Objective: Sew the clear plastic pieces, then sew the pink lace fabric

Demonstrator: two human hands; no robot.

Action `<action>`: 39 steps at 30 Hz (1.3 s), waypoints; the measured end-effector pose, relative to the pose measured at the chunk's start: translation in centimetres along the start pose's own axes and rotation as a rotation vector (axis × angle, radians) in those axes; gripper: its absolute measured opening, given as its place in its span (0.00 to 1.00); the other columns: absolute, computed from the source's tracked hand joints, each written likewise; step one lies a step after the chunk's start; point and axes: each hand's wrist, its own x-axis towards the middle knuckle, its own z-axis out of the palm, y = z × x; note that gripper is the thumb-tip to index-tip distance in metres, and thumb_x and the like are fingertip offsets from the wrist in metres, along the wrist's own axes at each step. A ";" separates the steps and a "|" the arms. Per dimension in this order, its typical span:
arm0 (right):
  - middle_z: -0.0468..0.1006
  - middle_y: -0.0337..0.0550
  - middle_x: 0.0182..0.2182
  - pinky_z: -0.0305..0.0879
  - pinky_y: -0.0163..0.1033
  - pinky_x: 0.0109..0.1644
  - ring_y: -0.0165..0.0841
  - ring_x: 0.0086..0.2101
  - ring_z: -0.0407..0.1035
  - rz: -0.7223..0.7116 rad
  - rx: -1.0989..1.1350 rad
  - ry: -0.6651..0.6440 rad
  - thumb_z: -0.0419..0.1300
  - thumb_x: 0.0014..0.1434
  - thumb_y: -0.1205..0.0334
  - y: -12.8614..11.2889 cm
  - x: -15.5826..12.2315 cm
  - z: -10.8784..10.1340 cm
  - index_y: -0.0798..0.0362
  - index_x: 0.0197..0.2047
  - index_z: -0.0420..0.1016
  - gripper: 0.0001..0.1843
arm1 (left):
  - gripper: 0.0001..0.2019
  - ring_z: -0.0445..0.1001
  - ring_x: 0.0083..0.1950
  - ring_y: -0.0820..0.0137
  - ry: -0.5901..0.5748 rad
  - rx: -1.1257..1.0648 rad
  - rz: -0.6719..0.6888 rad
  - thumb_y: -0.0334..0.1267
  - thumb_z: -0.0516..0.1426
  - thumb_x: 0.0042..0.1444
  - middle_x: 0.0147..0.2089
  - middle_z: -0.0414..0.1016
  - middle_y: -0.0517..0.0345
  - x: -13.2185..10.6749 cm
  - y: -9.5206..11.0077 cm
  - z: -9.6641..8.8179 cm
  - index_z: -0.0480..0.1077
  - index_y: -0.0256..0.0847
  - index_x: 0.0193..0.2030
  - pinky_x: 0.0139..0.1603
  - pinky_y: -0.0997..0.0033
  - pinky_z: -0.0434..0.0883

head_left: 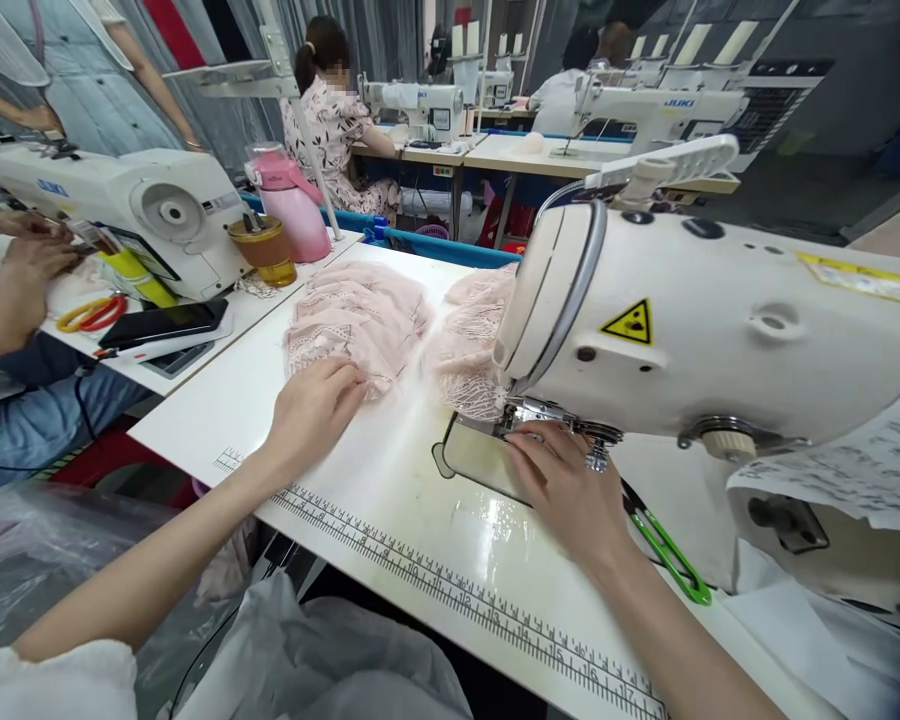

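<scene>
My left hand (311,405) rests on the near edge of a pile of pale pink lace fabric (356,322) on the white table (390,500), fingers curled onto the cloth. My right hand (562,490) lies by the presser foot (540,415) of the white sewing machine (705,330), fingertips against the needle plate (472,455). A second pink lace piece (469,360) runs under the machine head to the needle. Whether the right fingers pinch the fabric edge is hidden.
Green thread snips (671,555) lie right of my right hand. A ruler strip (450,590) runs along the table's front edge. A co-worker's hands (22,270) work at the left machine, beside a phone (161,322), scissors (90,313), pink bottle (292,205) and cup (266,250).
</scene>
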 end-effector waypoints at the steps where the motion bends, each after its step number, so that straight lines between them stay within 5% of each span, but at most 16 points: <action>1: 0.82 0.33 0.41 0.57 0.39 0.36 0.30 0.32 0.74 -0.002 0.009 0.005 0.61 0.64 0.61 0.0 0.0 0.0 0.50 0.39 0.77 0.04 | 0.13 0.72 0.47 0.64 -0.014 -0.054 0.007 0.41 0.46 0.68 0.46 0.74 0.53 -0.4 0.5 -0.2 0.69 0.41 0.41 0.45 0.63 0.70; 4: 0.83 0.34 0.40 0.61 0.38 0.38 0.30 0.33 0.74 0.003 0.050 0.014 0.61 0.63 0.63 0.1 0.2 0.1 0.51 0.40 0.77 0.04 | 0.11 0.73 0.46 0.70 -0.230 -0.354 0.172 0.37 0.46 0.68 0.44 0.75 0.57 -1.5 3.3 -1.0 0.69 0.42 0.40 0.45 0.69 0.72; 7: 0.82 0.38 0.43 0.65 0.39 0.42 0.32 0.37 0.75 0.023 0.090 -0.002 0.59 0.64 0.67 0.1 0.2 -0.2 0.52 0.46 0.76 0.08 | 0.08 0.72 0.53 0.69 -0.567 -0.619 0.531 0.32 0.50 0.65 0.49 0.75 0.58 -2.3 6.9 -1.3 0.70 0.43 0.42 0.59 0.65 0.68; 9: 0.81 0.41 0.47 0.66 0.39 0.43 0.33 0.41 0.75 0.017 0.141 -0.037 0.54 0.63 0.72 0.1 0.2 -0.5 0.53 0.50 0.74 0.14 | 0.05 0.72 0.51 0.69 -0.630 -0.671 0.705 0.32 0.52 0.63 0.49 0.75 0.57 -2.6 8.9 -1.0 0.69 0.42 0.39 0.60 0.64 0.67; 12: 0.78 0.43 0.52 0.69 0.41 0.48 0.34 0.49 0.72 -0.060 0.288 -0.119 0.48 0.60 0.79 0.1 0.1 -0.8 0.53 0.54 0.70 0.23 | 0.05 0.72 0.51 0.64 -0.459 -0.561 0.725 0.35 0.52 0.64 0.49 0.75 0.52 -3.1 10.4 0.1 0.69 0.40 0.41 0.53 0.61 0.70; 15: 0.78 0.40 0.52 0.68 0.44 0.55 0.34 0.52 0.69 -0.184 0.397 -0.152 0.49 0.59 0.79 0.1 0.0 -0.6 0.51 0.49 0.73 0.21 | 0.09 0.71 0.52 0.58 -0.282 -0.323 0.610 0.34 0.51 0.64 0.51 0.73 0.48 -3.3 10.2 1.0 0.68 0.38 0.48 0.48 0.56 0.72; 20: 0.81 0.33 0.32 0.64 0.43 0.61 0.29 0.42 0.72 -0.276 0.415 -0.100 0.50 0.60 0.81 0.0 0.3 0.1 0.50 0.30 0.73 0.18 | 0.10 0.73 0.46 0.65 -0.296 -0.272 0.624 0.28 0.47 0.62 0.47 0.75 0.54 -2.9 8.8 0.5 0.69 0.40 0.39 0.42 0.64 0.71; 24: 0.79 0.33 0.28 0.65 0.43 0.56 0.28 0.37 0.71 -0.237 0.332 -0.090 0.49 0.60 0.81 0.2 0.3 -0.1 0.51 0.31 0.73 0.19 | 0.13 0.74 0.48 0.58 -0.121 -0.054 0.585 0.36 0.50 0.65 0.52 0.76 0.49 -2.4 9.2 0.7 0.69 0.36 0.52 0.43 0.57 0.70; 30: 0.81 0.35 0.42 0.58 0.38 0.35 0.28 0.44 0.71 -0.170 0.159 -0.128 0.49 0.54 0.85 0.5 -0.2 -0.7 0.52 0.40 0.75 0.22 | 0.22 0.66 0.63 0.54 -0.177 0.035 0.672 0.41 0.49 0.66 0.65 0.67 0.47 -1.4 10.2 2.6 0.63 0.33 0.64 0.58 0.49 0.65; 39: 0.82 0.31 0.45 0.67 0.38 0.39 0.30 0.41 0.75 -0.012 0.081 -0.158 0.52 0.58 0.79 0.9 -0.6 0.0 0.50 0.37 0.77 0.18 | 0.24 0.63 0.67 0.58 -0.185 -0.035 0.728 0.35 0.45 0.66 0.68 0.62 0.48 1.1 9.9 4.6 0.57 0.34 0.68 0.70 0.47 0.51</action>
